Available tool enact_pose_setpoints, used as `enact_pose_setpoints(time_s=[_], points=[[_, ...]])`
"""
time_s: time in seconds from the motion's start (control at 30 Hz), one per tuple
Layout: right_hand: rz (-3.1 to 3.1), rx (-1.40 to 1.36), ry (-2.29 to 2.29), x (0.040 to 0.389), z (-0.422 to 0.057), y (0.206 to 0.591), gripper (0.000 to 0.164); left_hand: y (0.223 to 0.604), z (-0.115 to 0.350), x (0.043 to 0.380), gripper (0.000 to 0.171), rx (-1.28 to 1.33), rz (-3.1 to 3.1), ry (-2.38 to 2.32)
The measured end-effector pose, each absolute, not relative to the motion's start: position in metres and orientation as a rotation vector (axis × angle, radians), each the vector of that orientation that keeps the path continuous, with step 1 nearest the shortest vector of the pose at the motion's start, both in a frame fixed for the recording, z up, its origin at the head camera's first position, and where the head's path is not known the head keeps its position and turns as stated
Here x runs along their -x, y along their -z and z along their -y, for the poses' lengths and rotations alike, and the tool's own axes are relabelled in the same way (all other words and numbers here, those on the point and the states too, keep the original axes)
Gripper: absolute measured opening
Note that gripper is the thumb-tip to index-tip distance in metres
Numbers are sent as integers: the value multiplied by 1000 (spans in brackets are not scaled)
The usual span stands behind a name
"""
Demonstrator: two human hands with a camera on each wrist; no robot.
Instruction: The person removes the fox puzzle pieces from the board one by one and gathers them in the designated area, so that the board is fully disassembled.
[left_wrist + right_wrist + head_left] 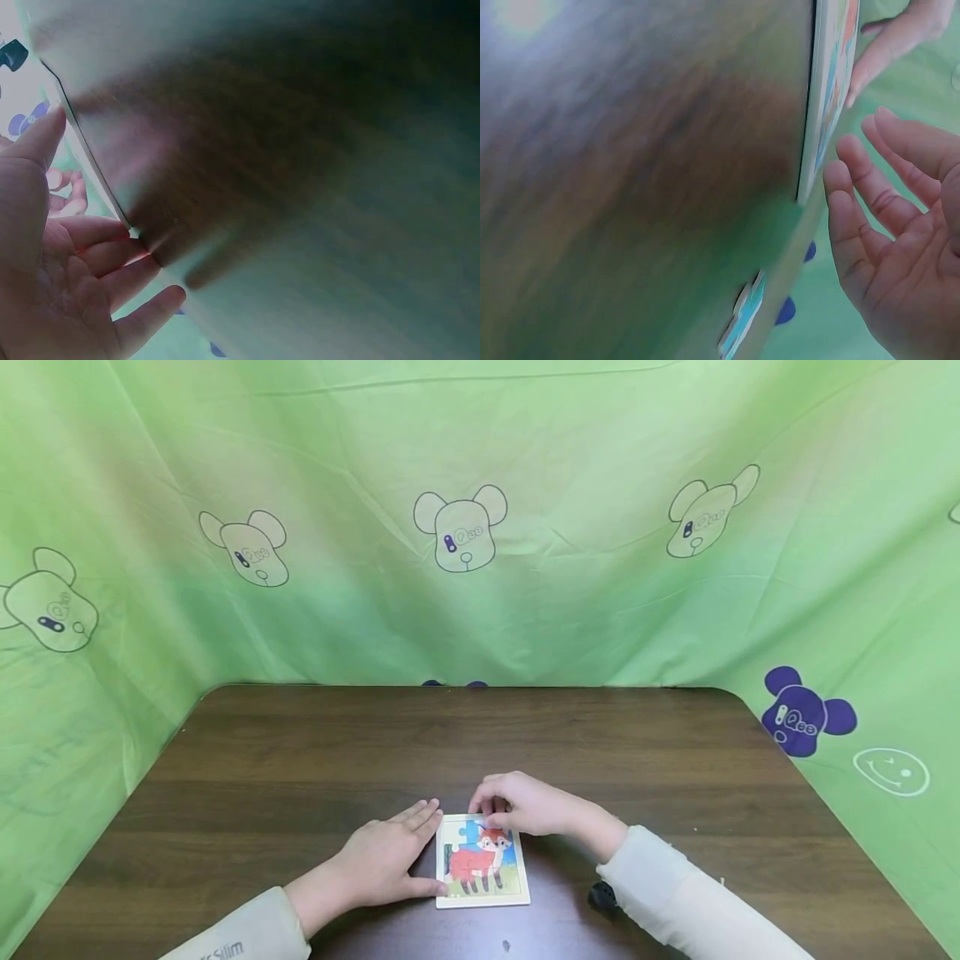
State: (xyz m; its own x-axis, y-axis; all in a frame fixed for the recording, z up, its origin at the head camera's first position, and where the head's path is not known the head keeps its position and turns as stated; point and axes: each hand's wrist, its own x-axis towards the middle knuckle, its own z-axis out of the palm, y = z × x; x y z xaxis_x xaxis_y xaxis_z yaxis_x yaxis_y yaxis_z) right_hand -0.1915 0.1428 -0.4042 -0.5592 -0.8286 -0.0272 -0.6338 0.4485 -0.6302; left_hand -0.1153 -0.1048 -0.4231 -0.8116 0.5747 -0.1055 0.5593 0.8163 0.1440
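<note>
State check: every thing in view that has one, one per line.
Square wooden fox puzzle board: flat on table, pieces mostly in.
Blue puzzle piece: at the board's top corner, under right-hand fingertips.
Left hand: open, flat against the board's left edge.
Right hand: fingers curled over the board's top edge.

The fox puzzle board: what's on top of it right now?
On the puzzle board lie pieces forming an orange fox picture. The right hand covers its top edge, so what lies beneath those fingers is hidden. The left hand rests flat against its left side.
</note>
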Motion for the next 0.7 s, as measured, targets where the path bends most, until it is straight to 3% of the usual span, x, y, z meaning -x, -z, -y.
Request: enact_pose_setpoints(time_s=[0.7], points=[[-2370, 1197, 549, 186, -126, 405, 26, 425, 106, 116, 93, -897, -2854, -179]])
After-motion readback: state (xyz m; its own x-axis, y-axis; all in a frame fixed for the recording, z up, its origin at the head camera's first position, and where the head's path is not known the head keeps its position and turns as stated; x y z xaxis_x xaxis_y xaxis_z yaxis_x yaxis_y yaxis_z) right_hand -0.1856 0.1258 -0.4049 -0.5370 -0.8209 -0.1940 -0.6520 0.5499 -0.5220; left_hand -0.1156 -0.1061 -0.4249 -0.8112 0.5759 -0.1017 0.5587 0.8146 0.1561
